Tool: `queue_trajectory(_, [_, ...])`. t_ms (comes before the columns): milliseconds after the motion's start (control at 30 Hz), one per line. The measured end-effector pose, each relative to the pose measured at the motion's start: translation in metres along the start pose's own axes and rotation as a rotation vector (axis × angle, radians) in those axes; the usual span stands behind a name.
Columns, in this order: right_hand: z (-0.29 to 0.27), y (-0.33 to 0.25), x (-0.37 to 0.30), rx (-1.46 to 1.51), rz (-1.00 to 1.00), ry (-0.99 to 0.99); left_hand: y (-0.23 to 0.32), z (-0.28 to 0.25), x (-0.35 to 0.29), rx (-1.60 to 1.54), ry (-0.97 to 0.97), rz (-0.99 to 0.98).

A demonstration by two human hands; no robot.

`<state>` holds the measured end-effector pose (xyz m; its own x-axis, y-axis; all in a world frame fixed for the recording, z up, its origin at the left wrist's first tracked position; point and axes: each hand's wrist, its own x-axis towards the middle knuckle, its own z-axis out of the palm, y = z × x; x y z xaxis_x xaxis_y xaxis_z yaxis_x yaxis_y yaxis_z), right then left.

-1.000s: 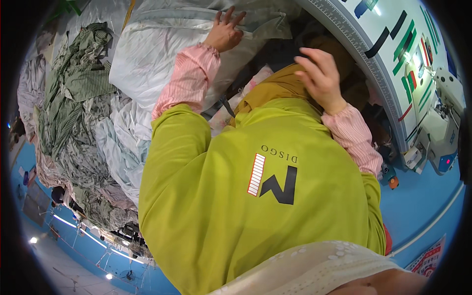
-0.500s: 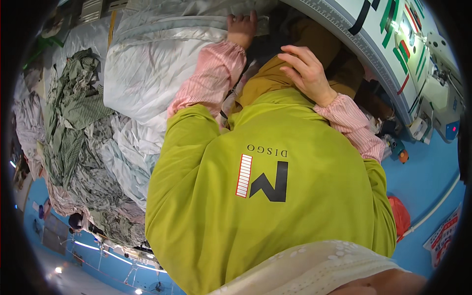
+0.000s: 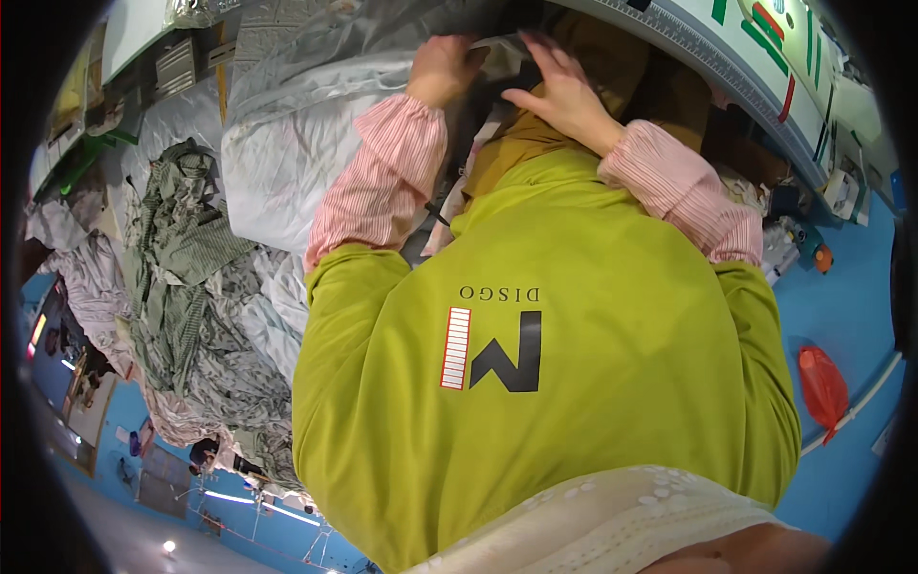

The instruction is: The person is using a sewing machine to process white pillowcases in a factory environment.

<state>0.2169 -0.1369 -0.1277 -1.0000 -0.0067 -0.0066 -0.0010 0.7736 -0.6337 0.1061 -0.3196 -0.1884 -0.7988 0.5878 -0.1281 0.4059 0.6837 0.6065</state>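
My left hand (image 3: 445,72) lies at the far edge of a white cloth bundle (image 3: 296,182). Clear plastic (image 3: 382,69) covers that edge. The left fingers point right, partly hidden and blurred, so whether they grip the plastic is unclear. To its right, my right hand (image 3: 566,100) is open, with fingers stretched out and thumb apart. Its fingertips are close to the end of the pale plastic, above my brown trousers (image 3: 512,139); contact cannot be made out. Pink striped sleeve covers reach both wrists, over a yellow-green jacket.
Rumpled green striped cloth (image 3: 206,249) and patterned grey fabric (image 3: 239,354) are heaped at the left. A table edge with a ruler strip (image 3: 703,48) curves along the upper right, bearing a pale machine (image 3: 861,115). A red bag (image 3: 822,387) hangs at the right.
My left hand has moved slightly left and nearer, its fingers turning rightward. My right hand has moved up and left toward it, fingers spreading. The view has shifted.
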Motion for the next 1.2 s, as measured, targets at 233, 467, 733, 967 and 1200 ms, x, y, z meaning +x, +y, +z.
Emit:
queue_trajectory(233, [0.008, -0.02, 0.03, 0.213, -0.189, 0.033, 0.04, -0.077, -0.055, -0.44, -0.009, -0.057])
queue_trajectory(467, [-0.011, -0.015, 0.021, 1.006, 0.283, -0.399, 0.036, -0.09, -0.074, -0.656, -0.244, -0.324])
queue_trajectory(733, [-0.03, -0.034, 0.011, 0.952, 0.22, -0.277, 0.063, -0.087, -0.065, -0.613, -0.262, -0.098])
queue_trajectory(967, [-0.057, -0.056, 0.0, 0.424, -0.303, 0.365, 0.076, -0.084, -0.075, -0.755, -0.145, -0.204])
queue_trajectory(1200, [-0.037, -0.04, -0.004, 0.573, -0.086, 0.047, 0.087, -0.085, -0.086, -0.58, -0.033, -0.066])
